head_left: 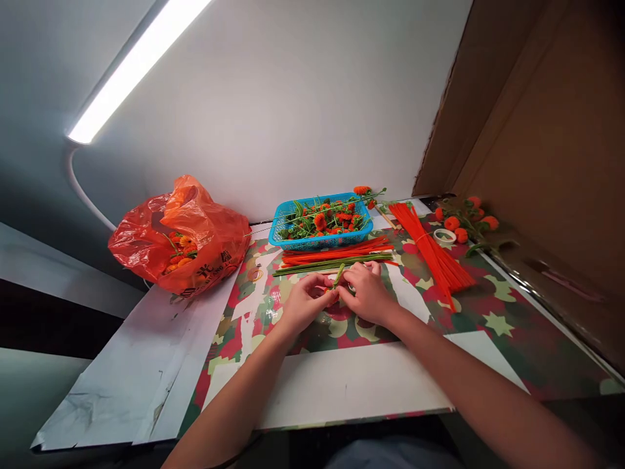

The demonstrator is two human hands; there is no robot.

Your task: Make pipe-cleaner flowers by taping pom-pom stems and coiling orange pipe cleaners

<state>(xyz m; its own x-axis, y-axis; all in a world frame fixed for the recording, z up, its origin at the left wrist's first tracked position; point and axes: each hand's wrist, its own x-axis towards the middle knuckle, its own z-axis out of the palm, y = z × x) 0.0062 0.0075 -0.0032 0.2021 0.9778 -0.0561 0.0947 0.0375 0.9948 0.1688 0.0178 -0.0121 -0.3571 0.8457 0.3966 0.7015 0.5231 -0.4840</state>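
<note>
Close together over the middle of the patterned table, both my hands hold one small green stem piece [338,275] with a bit of orange-red at its lower end. My left hand [306,301] pinches it from the left, thumb and index finger together. On the other side, my right hand [367,291] has its fingers closed on the same piece. Just beyond my hands lie green fuzzy stems [312,266] and red fuzzy stems [342,251]. Behind them a blue basket [319,245] holds orange flowers with green stems.
An orange-red plastic bag [219,228] with flowers stands left, below a lit lamp [141,65]. On the right are a tied red stem bundle [432,254], a tape roll [444,237], round orange flowers [452,223] and a cardboard wall [551,150].
</note>
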